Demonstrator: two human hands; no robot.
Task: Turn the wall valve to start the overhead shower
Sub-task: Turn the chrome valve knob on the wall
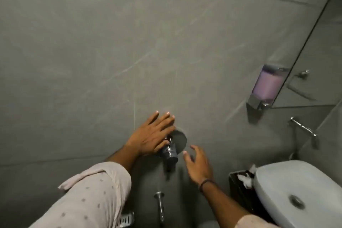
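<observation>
Your left hand (150,133) is pressing flat against the wall valve (171,149) on the grey wall (92,52), holding nothing; your right hand (197,163) is hovering wide beside it. Curl fingers round before turning.

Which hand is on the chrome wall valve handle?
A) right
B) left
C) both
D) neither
B: the left hand lies flat over the chrome wall valve handle, its thumb against it, while the right hand hovers open beside it, apart from the handle.
</observation>
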